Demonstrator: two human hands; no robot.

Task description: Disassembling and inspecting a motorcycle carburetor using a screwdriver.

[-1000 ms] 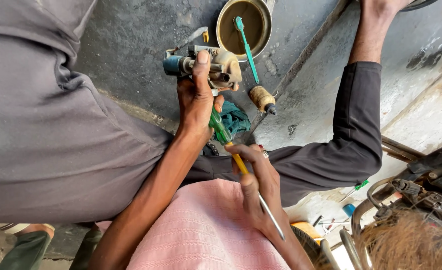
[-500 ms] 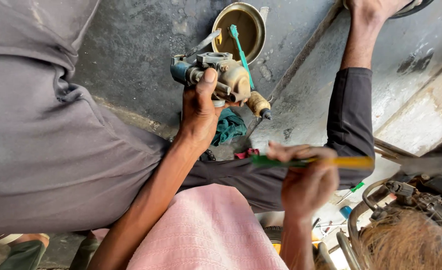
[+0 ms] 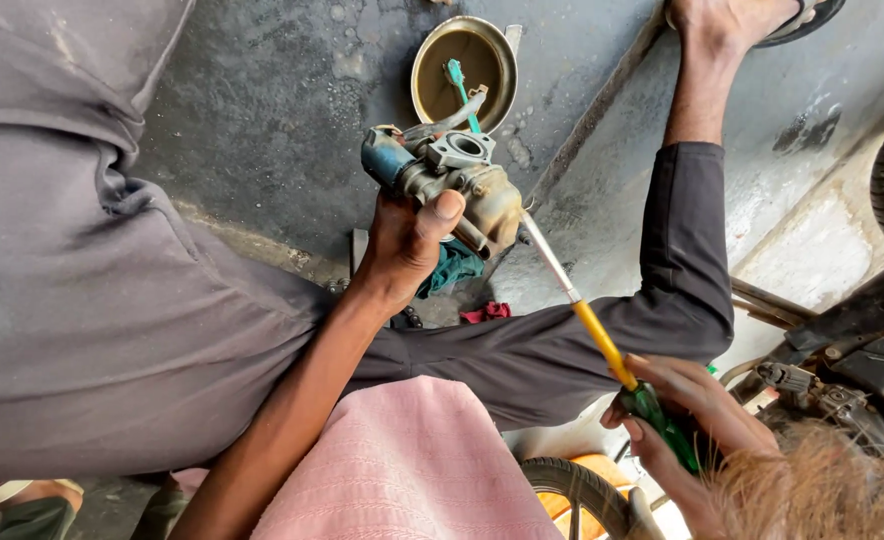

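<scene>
Your left hand [image 3: 407,240] is wrapped tight around the carburetor [image 3: 452,175], lifted at upper centre just below the round bowl [image 3: 462,70] on the floor. Your right hand [image 3: 677,410], lower right, is closed on the screwdriver [image 3: 597,335], its tip touching the carburetor's underside. Half a second ago the screwdriver lay level, clear of it.

Left hand [image 3: 407,240] raised, grip closed; right hand [image 3: 687,420] low, grip closed.
</scene>
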